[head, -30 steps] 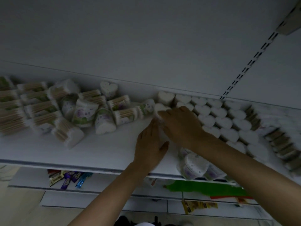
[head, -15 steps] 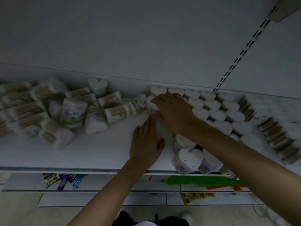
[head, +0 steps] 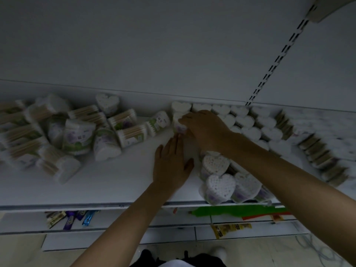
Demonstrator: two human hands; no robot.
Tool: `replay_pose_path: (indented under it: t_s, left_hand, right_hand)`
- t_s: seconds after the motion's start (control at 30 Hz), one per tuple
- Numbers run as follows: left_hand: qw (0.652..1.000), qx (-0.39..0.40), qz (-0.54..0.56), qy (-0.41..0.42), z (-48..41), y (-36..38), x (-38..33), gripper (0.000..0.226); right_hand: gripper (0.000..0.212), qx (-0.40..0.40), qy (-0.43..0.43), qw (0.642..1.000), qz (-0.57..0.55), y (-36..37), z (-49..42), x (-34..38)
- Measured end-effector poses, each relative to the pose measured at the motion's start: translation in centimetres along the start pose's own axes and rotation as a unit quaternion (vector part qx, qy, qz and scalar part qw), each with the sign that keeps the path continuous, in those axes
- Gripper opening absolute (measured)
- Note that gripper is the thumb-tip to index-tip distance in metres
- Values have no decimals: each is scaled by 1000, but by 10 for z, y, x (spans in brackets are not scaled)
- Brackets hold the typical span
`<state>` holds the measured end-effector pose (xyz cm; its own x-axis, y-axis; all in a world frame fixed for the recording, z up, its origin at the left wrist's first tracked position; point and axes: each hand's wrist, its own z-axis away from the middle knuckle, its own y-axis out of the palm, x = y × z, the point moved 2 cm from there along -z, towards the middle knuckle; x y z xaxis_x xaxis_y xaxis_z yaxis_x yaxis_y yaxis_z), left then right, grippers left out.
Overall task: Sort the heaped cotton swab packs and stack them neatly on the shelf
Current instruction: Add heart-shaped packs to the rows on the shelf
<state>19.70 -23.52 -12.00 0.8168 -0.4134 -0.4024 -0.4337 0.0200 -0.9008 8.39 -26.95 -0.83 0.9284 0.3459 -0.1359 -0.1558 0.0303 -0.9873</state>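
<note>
Shelf white, smooth. Heap of glossy swab packs jumbled at left; heart-shaped rows neat at right. Left hand flat on shelf, fingers straight — holding nothing. Right hand — fingers curled round heart pack at rows' left end.

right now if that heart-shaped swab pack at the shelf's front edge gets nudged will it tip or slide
Likely light: the heart-shaped pack is filled with cotton swabs, so it should slide readily. It stands on end right at the shelf edge, so a forward nudge could well tip it off.
</note>
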Motion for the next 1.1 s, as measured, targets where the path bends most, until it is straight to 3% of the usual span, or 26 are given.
replay_pose_path:
  t_s: [0.03,0.13,0.23,0.3,0.4,0.5,0.67,0.97,1.1]
  left_hand:
    - [1000,-5,-1,2,0,2,1,78]
    - [997,-62,40,16,1,0,0,67]
    - [971,-80,225,0,10,-10,2,64]
    - [953,-75,289,45,21,-15,0,76]
    - [953,-31,233,190,35,-16,-13,97]
    - [961,13,135,243,35,-9,-17,116]
    - [971,48,98,211,41,-8,-21,120]
    - [973,78,88,200,40,-10,-25,120]
    - [971,52,93,215,40,-15,-29,117]
  right_hand:
    - [45,-2,20,999,-45,-1,6,-3]
    - [38,-119,86,972,-183,-9,42,-23]
    - [29,-172,173,940,-236,-11,92,-53]
    - [27,-166,202,934,-245,-8,119,-63]
    - [28,-159,198,931,-262,6,139,-58]
    - [33,-180,182,937,-238,22,143,-46]
    - [41,-225,208,920,-242,38,157,-44]
    - [43,-230,144,956,-109,49,162,-38]
    - [44,-235,140,953,-128,45,161,-39]
